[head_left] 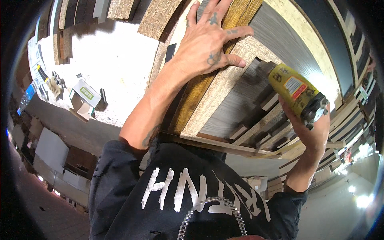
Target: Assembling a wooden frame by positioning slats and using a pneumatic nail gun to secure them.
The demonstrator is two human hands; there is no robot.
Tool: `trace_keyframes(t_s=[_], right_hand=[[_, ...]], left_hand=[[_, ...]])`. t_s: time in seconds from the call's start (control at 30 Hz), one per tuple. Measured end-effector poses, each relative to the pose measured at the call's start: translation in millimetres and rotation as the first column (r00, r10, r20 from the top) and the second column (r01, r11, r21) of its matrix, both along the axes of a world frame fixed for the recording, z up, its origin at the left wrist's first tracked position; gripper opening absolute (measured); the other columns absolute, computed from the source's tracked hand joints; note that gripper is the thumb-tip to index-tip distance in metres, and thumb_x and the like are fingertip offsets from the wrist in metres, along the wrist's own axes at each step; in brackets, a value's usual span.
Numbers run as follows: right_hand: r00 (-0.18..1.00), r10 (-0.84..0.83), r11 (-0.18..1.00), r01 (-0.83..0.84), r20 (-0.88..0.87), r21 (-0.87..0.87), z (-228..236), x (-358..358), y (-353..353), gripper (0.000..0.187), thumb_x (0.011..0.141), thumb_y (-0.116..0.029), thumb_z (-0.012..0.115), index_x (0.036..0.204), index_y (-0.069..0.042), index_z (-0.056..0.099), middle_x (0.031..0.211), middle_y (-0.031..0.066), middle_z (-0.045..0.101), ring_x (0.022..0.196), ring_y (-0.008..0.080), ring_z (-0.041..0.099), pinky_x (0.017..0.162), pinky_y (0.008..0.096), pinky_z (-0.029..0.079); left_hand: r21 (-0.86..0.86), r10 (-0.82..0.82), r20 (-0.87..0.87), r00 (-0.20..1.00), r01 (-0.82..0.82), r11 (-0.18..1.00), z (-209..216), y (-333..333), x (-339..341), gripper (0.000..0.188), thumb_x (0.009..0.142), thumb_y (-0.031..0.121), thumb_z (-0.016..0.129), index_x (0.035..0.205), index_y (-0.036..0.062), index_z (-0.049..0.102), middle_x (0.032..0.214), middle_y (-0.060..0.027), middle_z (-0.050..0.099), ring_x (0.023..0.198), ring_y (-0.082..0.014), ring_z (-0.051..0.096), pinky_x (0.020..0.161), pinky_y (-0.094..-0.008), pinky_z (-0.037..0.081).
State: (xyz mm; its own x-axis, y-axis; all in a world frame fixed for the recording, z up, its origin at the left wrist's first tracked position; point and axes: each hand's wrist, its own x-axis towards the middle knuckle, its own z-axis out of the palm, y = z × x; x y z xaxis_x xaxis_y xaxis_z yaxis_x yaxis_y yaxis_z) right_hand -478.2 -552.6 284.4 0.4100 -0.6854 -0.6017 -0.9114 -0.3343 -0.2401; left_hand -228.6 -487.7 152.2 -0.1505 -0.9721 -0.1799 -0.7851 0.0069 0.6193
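Note:
My left hand (210,46) lies with fingers spread across a brown wood-grain strip (187,105), its thumb by the corner of a chipboard frame (220,93). A worn yellow pneumatic nailer (291,85) is gripped in my right hand (307,130), whose fingers are partly hidden behind the tool. The nailer's nose points toward the frame's upper corner; whether it touches the wood I cannot tell. Grey wood-grain panel (276,30) shows beyond the frame and inside it. Short wood blocks and slats (260,125) sit in the frame's near right part.
To the left, a white worktop (116,52) bears a small open carton (85,96), a work glove (54,87) and a plastic bottle (26,98) at its edge. Chipboard pieces (159,18) lie at the far side. More long boards (354,120) are stacked along the right.

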Motion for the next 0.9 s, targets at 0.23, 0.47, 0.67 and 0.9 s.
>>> trace_keyframes(t_s=[0.23,0.47,0.67,0.9], right_hand=[[0.933,0.181,0.983,-0.181,0.311,-0.028,-16.4,9.0,-5.1,0.052,0.056,-0.003,0.083,0.105,0.004,0.066,0.095,0.0163,0.070,0.079,0.0292,0.069,0.076,0.0340,0.056],[0.941,0.163,0.986,-0.168,0.295,-0.010,-21.9,15.9,-5.0,0.045,0.054,0.003,0.080,0.096,0.003,0.063,0.084,0.0135,0.065,0.072,0.0296,0.064,0.069,0.0336,0.054],[0.940,0.169,0.985,-0.168,0.296,-0.026,-23.9,13.8,-6.5,0.047,0.051,0.004,0.080,0.095,0.003,0.063,0.085,0.0136,0.065,0.072,0.0293,0.064,0.069,0.0340,0.054],[0.943,0.150,0.986,-0.165,0.296,0.023,-23.4,16.7,-6.1,0.051,0.049,0.005,0.078,0.098,0.003,0.064,0.087,0.0150,0.067,0.073,0.0311,0.064,0.071,0.0340,0.054]], left_hand=[[0.038,-0.004,-0.025,1.000,0.005,0.999,1.8,-2.3,-1.3,0.074,0.073,0.054,0.077,0.135,0.0179,0.061,0.162,-0.0258,0.003,0.150,-0.0432,0.005,0.114,-0.0672,0.008],[0.071,0.009,-0.014,1.000,-0.008,0.997,2.1,-1.4,-1.0,0.070,0.076,0.054,0.075,0.136,0.0207,0.060,0.164,-0.0212,0.000,0.151,-0.0384,0.001,0.115,-0.0674,0.002],[0.032,0.001,-0.012,1.000,0.000,0.999,3.0,-2.8,-2.4,0.068,0.076,0.052,0.076,0.134,0.0195,0.062,0.164,-0.0210,0.002,0.151,-0.0395,0.003,0.115,-0.0681,0.003],[0.048,0.006,-0.008,1.000,-0.005,0.999,0.3,0.4,-1.7,0.068,0.076,0.051,0.076,0.134,0.0196,0.062,0.163,-0.0217,0.003,0.151,-0.0400,0.003,0.115,-0.0681,0.004]])
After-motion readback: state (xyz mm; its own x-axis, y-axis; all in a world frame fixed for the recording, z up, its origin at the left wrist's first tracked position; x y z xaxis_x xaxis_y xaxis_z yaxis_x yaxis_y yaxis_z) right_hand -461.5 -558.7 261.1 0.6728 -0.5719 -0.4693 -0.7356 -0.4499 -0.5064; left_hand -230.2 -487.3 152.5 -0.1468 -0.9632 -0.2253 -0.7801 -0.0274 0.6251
